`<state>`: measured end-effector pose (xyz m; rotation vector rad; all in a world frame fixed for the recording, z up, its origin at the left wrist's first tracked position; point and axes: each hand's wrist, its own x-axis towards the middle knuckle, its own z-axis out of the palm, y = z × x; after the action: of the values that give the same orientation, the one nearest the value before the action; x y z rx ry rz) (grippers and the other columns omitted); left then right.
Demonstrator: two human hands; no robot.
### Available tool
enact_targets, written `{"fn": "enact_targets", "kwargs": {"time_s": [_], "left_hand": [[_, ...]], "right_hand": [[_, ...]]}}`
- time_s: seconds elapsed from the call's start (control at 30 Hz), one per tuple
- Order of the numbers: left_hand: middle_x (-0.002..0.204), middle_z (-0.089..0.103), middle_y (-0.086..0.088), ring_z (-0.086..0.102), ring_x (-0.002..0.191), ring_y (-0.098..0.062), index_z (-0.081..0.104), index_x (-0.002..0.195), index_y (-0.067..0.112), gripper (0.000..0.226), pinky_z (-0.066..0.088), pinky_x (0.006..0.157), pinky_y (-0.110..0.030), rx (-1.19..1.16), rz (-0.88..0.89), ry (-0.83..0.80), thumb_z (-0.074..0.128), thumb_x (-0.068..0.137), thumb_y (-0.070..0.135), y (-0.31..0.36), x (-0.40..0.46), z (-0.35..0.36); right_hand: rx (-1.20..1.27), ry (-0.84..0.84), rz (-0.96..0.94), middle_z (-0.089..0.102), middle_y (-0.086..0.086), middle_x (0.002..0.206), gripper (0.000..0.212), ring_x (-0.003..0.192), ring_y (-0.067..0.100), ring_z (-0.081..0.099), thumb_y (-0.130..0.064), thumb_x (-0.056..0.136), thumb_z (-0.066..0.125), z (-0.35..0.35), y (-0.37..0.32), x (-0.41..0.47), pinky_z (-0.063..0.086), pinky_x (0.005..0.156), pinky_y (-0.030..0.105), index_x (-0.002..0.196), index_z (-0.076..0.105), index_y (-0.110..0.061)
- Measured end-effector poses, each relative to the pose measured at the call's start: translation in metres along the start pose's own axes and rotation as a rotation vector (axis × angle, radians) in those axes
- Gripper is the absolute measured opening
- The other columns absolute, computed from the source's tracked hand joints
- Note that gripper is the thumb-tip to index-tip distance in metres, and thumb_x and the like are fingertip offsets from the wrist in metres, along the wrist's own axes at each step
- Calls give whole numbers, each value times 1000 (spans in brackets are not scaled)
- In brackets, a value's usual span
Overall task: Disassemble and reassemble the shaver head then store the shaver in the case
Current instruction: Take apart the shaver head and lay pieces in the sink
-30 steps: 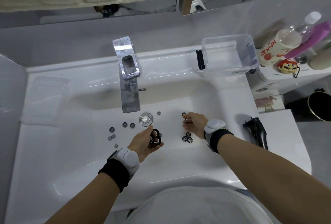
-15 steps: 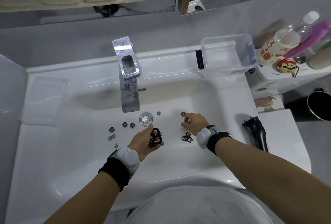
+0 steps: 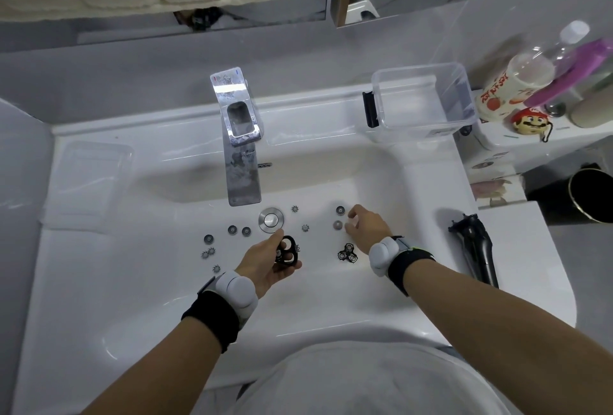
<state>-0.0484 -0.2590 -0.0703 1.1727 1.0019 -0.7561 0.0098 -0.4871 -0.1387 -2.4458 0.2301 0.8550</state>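
Note:
My left hand [image 3: 265, 262] holds the black three-ring shaver head frame [image 3: 287, 249] over the white sink basin [image 3: 331, 288]. My right hand [image 3: 366, 224] rests in the basin with its fingertips apart beside a small round guard [image 3: 338, 225]; a second guard [image 3: 340, 210] lies just beyond. A black three-lobed retainer [image 3: 347, 253] lies below that hand. Several small round guards [image 3: 232, 230] and toothed cutters [image 3: 208, 252] are scattered left of the drain [image 3: 271, 219]. The black shaver body [image 3: 477, 248] lies on the right rim.
A chrome faucet [image 3: 240, 156] overhangs the basin. A clear plastic case [image 3: 421, 101] stands at the back right, with its clear lid [image 3: 89, 179] on the left rim. Bottles [image 3: 510, 86] and a small figure [image 3: 527, 122] crowd the right shelf. A dark bin [image 3: 593, 195] sits far right.
My right hand set a small round guard down in the basin and opened its fingers beside it. My left hand stayed put with the frame.

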Motion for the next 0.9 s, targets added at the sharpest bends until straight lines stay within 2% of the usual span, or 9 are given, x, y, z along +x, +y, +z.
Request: {"fn": "enact_targets", "kwargs": {"time_s": [0.07,0.13,0.23,0.3,0.37,0.5,0.7,0.8,0.9], "left_hand": [[72,59,-10,69,69,-31,57,91,6,34,53,63,-30,1,8,-8,57,95,39,-1,1,-1],[73,61,-11,70,68,-30,60,96,2,37,53,63,-30,5,15,-18,61,92,39,-2,1,-1],[72,64,-9,71,70,-30,63,97,3,39,54,61,-30,9,16,-40,65,89,41,-5,-1,0],[71,66,-8,72,72,-30,64,97,4,40,54,59,-29,5,17,-55,66,88,42,-6,-2,0],[72,65,-7,72,74,-30,65,96,5,39,54,60,-29,-3,24,-82,66,88,43,-7,-4,2],[81,66,-8,71,72,-27,71,94,9,37,55,61,-28,19,44,-134,64,88,45,-8,-10,6],[73,66,-2,64,63,-20,72,84,14,33,54,63,-28,5,50,-143,62,89,44,-8,-15,15],[67,62,1,59,61,-17,66,80,14,31,55,63,-28,-25,50,-140,62,90,42,-8,-15,17],[72,68,-3,66,63,-19,69,81,12,30,56,64,-29,-7,61,-142,64,89,41,-9,-15,17]], "right_hand": [[19,7,-7,67,14,104,31,97,32,62,-22,95,52,2,-4,-10,48,80,34,125,52,-12],[82,12,-46,67,9,93,28,87,28,62,-20,93,53,2,-11,-23,49,74,32,120,55,-12],[251,-17,-148,63,-1,82,13,64,15,57,-19,91,58,0,-30,-46,47,56,25,103,64,-17],[348,-21,-250,63,-5,78,4,60,8,54,-17,89,63,-1,-43,-62,47,59,25,90,65,-21],[381,-14,-367,67,-2,80,6,62,7,55,-17,88,66,-1,-54,-77,49,63,24,87,66,-24],[215,-7,-530,66,-2,93,16,71,17,58,-24,89,68,5,-65,-93,49,71,27,104,70,-20],[106,29,-567,60,-5,90,22,67,2,47,-33,88,68,9,-66,-95,45,70,29,106,69,-20],[89,39,-581,62,-6,86,22,69,6,48,-33,87,68,10,-67,-98,44,68,30,105,68,-20],[71,63,-566,67,-1,82,20,68,12,52,-33,88,66,9,-66,-99,47,68,34,101,66,-18]]}}
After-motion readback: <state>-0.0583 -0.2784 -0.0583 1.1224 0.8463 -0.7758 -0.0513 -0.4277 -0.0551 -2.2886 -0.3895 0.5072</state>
